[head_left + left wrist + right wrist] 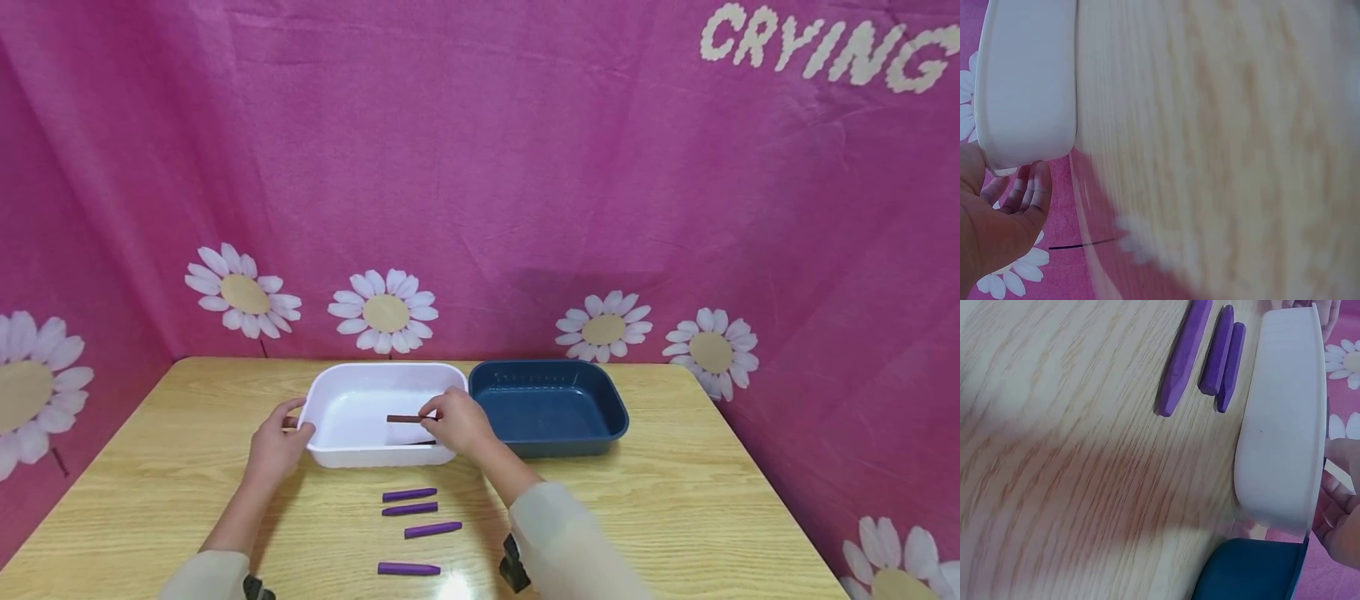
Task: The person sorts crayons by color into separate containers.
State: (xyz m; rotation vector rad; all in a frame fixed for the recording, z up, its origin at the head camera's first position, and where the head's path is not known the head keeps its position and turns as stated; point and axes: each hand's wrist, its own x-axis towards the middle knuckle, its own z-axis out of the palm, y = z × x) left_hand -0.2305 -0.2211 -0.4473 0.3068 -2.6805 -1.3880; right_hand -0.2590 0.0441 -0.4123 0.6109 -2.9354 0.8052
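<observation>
The person's right grip (456, 422) is closed in a pinch on the right end of a brown stick (402, 419), which juts leftward over the white tray (375, 457) by the surface (712, 483)'s far edge, while the left grip (276, 443) clasps that tray's left rim.

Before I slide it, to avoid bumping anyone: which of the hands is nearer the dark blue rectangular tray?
Right. The right hand is just left of the dark blue tray; the left hand grips the left end of the white rectangular tray.
</observation>
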